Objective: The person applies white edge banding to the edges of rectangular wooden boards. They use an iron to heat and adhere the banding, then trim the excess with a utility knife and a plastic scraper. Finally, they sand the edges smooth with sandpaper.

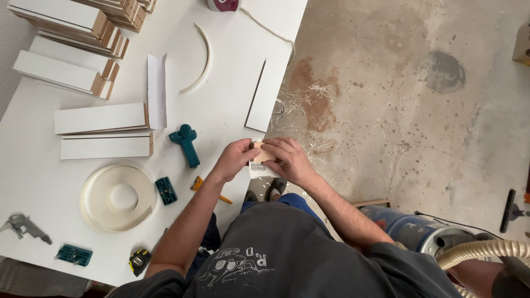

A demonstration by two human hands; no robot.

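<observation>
Both hands are meeting just off the counter [232,66] edge: left hand [234,160] and right hand [287,160] fingers pinching a small block [264,154], steadying its white label [258,167]; teal tool [186,142] lying near.

Light: I see bright, even, diffuse light over the white worktop [232,105].
Shadows: soft and short.
Glare: worktop nearly washed out, far left corner.
Focus: sharp throughout.
Edges: slight wide-angle bending.
</observation>
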